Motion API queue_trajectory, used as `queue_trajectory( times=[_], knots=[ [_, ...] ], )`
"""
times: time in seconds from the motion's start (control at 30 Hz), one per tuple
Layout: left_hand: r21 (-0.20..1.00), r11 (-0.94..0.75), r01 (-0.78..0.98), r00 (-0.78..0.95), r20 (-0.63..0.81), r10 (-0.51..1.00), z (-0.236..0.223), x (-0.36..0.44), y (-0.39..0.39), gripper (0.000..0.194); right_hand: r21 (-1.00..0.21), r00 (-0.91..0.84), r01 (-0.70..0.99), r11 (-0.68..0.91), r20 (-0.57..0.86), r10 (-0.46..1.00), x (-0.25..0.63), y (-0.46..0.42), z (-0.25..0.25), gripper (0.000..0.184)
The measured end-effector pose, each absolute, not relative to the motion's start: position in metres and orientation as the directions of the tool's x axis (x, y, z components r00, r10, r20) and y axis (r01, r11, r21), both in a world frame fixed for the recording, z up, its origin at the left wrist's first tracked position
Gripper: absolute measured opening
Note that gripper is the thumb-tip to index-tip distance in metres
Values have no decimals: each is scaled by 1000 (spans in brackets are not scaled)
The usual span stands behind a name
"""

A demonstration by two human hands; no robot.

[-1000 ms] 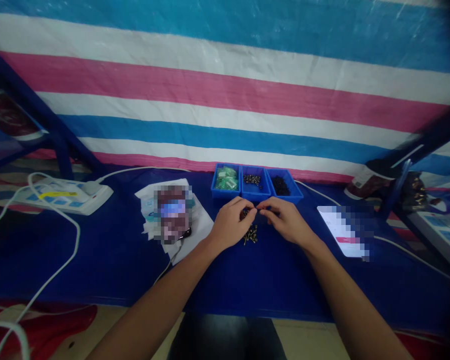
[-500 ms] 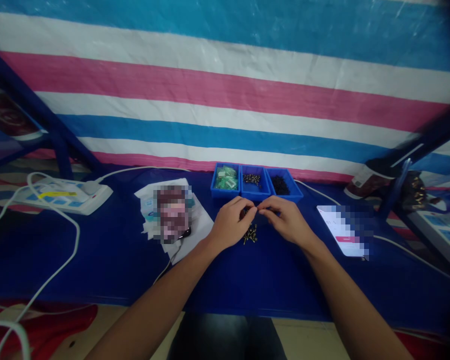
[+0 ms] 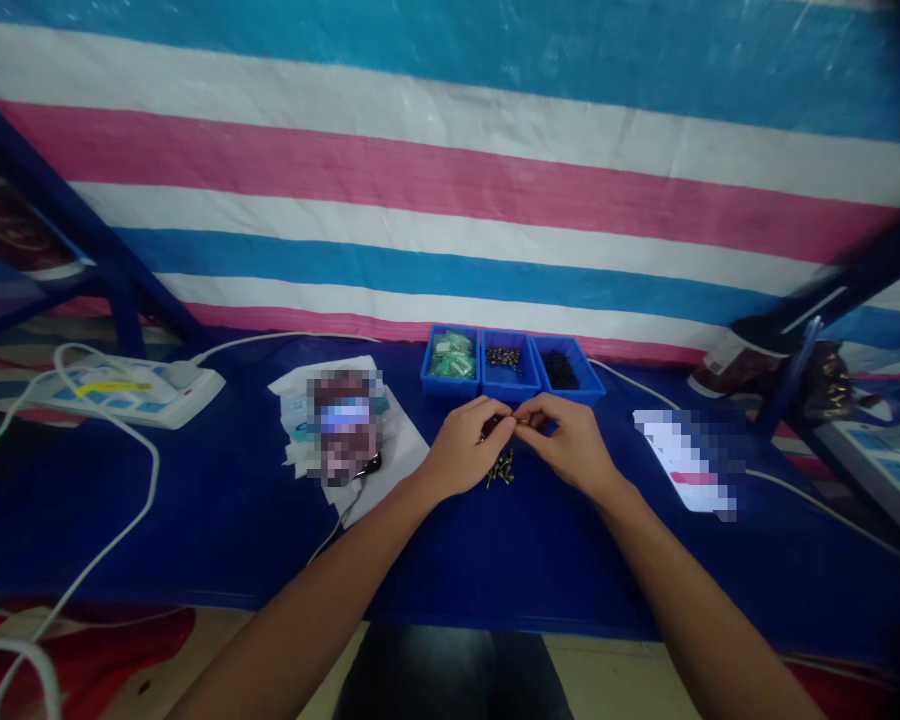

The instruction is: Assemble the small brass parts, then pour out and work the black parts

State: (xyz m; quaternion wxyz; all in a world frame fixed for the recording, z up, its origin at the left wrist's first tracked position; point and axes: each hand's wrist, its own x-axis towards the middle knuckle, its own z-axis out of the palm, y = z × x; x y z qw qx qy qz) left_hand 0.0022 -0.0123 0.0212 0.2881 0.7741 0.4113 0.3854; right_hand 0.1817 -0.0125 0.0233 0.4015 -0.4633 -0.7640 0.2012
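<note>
My left hand [image 3: 461, 445] and my right hand [image 3: 570, 445] meet at the fingertips above the blue cloth-covered table [image 3: 195, 520]. Between them they pinch a tiny dark part with a brass glint [image 3: 488, 430], mostly hidden by the fingers. Just below the hands lies a small loose pile of brass and dark screws [image 3: 500, 470]. Beyond the fingertips stand three blue plastic trays: green packets fill the left one [image 3: 451, 356], small screws lie in the middle one [image 3: 504, 362], and black small parts fill the right one [image 3: 561, 370].
Left of the hands lie a sheet of white paper [image 3: 397, 450] and a blurred packet [image 3: 343, 425]. A white power strip [image 3: 120, 395] with white cables sits further left. A phone [image 3: 682, 460] lies on the right. A striped tarp [image 3: 450, 200] hangs behind.
My hands have drawn slightly closer together, and their fingertips now meet tightly around the tiny part. The trays and screw pile stay in place.
</note>
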Motion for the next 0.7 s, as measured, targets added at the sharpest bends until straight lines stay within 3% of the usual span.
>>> queue_trajectory(
  times=[0.3, 0.7],
  knots=[
    [887, -356, 294, 331, 255, 908, 17, 0, -8, 21, -672, -325, 510, 537, 427, 844, 183, -14, 29, 15],
    [867, -392, 307, 329, 290, 899, 20, -2, -8, 24, -644, -331, 533, 548, 438, 836, 182, -15, 34, 18]
  ],
)
